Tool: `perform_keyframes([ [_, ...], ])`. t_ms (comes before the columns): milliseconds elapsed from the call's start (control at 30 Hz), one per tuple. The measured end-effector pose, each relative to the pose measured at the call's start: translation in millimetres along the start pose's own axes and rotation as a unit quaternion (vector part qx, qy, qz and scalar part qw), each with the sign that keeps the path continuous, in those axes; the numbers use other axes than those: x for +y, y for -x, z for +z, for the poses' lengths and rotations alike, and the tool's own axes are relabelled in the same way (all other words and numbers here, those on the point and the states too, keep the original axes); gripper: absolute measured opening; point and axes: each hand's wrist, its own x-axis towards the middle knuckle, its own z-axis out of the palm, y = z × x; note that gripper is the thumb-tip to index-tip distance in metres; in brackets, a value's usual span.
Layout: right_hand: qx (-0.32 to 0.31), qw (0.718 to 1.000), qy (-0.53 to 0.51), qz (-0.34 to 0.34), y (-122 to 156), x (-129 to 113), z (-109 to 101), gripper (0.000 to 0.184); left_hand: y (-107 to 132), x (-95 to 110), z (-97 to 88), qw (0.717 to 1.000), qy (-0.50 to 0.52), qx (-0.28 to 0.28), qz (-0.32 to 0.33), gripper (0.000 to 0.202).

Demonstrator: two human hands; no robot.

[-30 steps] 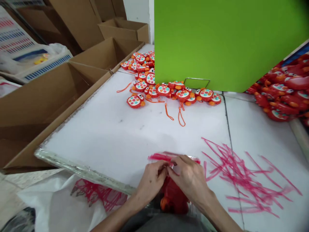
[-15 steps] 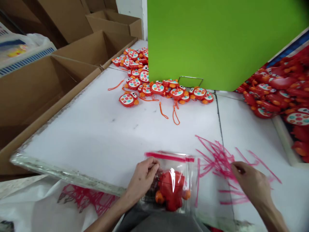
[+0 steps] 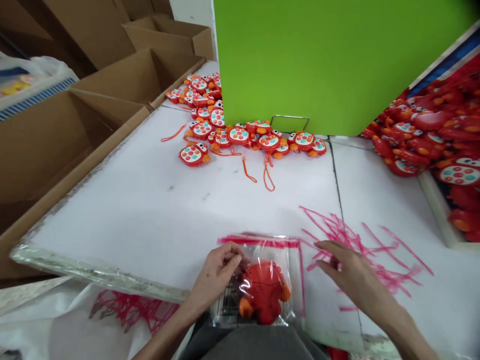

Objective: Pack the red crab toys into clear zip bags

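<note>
The left hand [image 3: 217, 272] has its fingers curled onto the left edge of a clear bag [image 3: 290, 260], pinching the plastic near the bag's top corner. The right hand [image 3: 348, 272] is released, palm down with fingers stretched out toward the bag. It lies over the near edge of a scatter of pink strips [image 3: 371, 245], and I cannot tell whether a fingertip touches one.

The bag lies flat at the near edge of the white table [image 3: 150, 200], between the two hands, with a red band across its upper end. Inside it sits a red toy [image 3: 262, 292] with orange feet, back up.

The pink strips fan out to the right of the bag across a seam [image 3: 336, 175] in the table top. Farther back, a heap of red toys with coloured dots [image 3: 232, 132] lies against the foot of a large green panel [image 3: 318, 60], which hides whatever is behind it. Orange cords [image 3: 265, 175] trail from the heap toward the person, and a wire loop [image 3: 290, 119] shows at the panel's lower edge. More red toys [image 3: 431, 135] are piled at the far right.

Along the left side of the table stand open cardboard boxes [image 3: 75, 135]. Below the table's near left corner lies a white sack [image 3: 75, 320] with pink strips showing through it.
</note>
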Motion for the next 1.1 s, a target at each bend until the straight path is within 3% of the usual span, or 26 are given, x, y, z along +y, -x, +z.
perform_keyframes([
  [133,-0.056,0.994,-0.094,-0.025,-23.2,-28.8,29.5,0.026,2.0,-2.7,-0.3,1.000,0.004,0.001,0.005,0.014],
  [333,-0.129,0.951,-0.279,-0.017,-35.6,-30.5,53.7,0.015,3.0,-3.7,-3.7,1.000,0.007,-0.017,0.011,0.013],
  [500,-0.132,0.936,-0.323,-0.052,-31.2,-25.8,53.7,0.006,3.9,-5.2,-10.1,0.999,0.033,-0.024,0.001,0.010],
  [600,-0.124,0.935,-0.328,-0.059,-26.7,-23.1,53.5,0.008,3.9,-5.7,-12.8,1.000,-0.002,-0.008,-0.001,0.012],
  [867,-0.107,0.956,-0.263,-0.071,-17.7,-14.9,65.5,0.022,4.3,-2.4,-7.6,0.996,-0.082,0.033,0.006,0.020],
  [1100,-0.064,0.954,-0.289,-0.053,3.9,-15.4,40.9,0.023,10.6,7.2,0.9,0.999,-0.049,0.019,0.009,0.022],
])
